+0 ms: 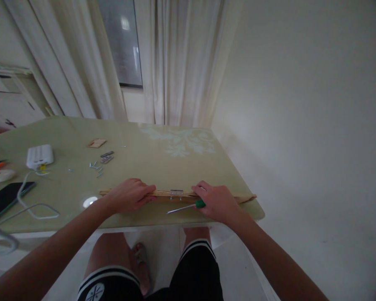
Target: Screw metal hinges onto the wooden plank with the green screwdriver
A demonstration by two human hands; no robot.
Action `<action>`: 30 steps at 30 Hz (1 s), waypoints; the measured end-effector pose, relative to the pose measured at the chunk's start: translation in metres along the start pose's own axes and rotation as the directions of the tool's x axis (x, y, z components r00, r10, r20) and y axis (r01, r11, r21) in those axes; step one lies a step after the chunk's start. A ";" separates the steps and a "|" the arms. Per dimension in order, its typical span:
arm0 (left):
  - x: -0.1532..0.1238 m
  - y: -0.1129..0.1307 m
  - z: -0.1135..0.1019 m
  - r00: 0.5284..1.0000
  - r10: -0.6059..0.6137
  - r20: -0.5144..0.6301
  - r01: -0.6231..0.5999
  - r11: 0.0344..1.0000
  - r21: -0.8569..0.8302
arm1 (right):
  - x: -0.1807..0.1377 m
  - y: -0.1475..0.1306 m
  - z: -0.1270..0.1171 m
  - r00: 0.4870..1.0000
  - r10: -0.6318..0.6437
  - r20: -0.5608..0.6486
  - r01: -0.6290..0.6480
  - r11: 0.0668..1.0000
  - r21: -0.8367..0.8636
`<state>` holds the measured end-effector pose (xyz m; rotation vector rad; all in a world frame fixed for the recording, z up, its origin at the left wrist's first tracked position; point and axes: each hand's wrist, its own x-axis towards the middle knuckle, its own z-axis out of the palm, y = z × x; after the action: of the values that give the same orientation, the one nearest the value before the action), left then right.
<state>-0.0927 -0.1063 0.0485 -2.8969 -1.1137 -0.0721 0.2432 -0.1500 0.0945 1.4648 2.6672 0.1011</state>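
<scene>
A thin wooden board (163, 193) stands on edge along the table's near side, reaching left and right past both hands. My left hand (132, 195) grips it left of the middle, thumb along the top edge. On the right, my right hand (217, 201) pinches the board and also keeps a screwdriver with a green handle (199, 204) under its fingers, the metal shaft pointing left. Between the hands a small metal hinge (176, 193) sits on the board's top edge, with two screws sticking out below it.
Behind my left hand lie several loose screws (95, 166), more hinges (107, 158) and a small wood piece (97, 143). Farther left are a white power strip (40, 156), a white cable (21, 200) and a dark phone (6, 200). A wall borders the table's right side.
</scene>
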 end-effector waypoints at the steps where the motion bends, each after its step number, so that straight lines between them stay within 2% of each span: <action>1: 0.000 0.000 0.000 1.000 0.002 -0.005 -0.002 1.000 0.003 | 0.003 -0.004 0.000 1.000 -0.010 0.008 0.010 1.000 -0.017; 7: -0.004 0.003 0.004 0.999 0.012 -0.042 -0.013 1.000 -0.018 | 0.018 -0.014 -0.003 0.997 -0.051 0.060 0.055 0.997 -0.051; 14: -0.007 0.004 0.012 0.997 0.016 -0.080 -0.015 1.000 0.017 | 0.011 -0.011 -0.004 0.997 -0.050 0.061 0.053 0.998 -0.044; 18: -0.008 0.000 0.030 0.974 0.055 -0.221 -0.036 0.995 0.089 | 0.011 -0.005 0.012 0.999 0.009 0.035 -0.007 0.999 -0.034; 21: 0.003 -0.012 0.047 0.945 0.072 -0.320 -0.051 0.996 0.075 | 0.025 0.001 0.025 0.996 0.093 0.015 -0.093 0.995 -0.039; 26: 0.038 -0.038 0.058 0.966 -0.026 -0.255 0.032 0.999 0.023 | 0.060 0.015 0.036 0.978 0.210 -0.006 -0.210 0.976 -0.050; 30: 0.048 -0.048 0.061 0.965 -0.052 -0.256 0.059 0.998 0.019 | 0.074 0.021 0.043 0.973 0.228 -0.032 -0.230 0.972 -0.043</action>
<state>-0.0868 -0.0354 -0.0089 -2.7320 -1.1371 -0.4164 0.2265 -0.0761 0.0497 1.7623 2.4861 0.1991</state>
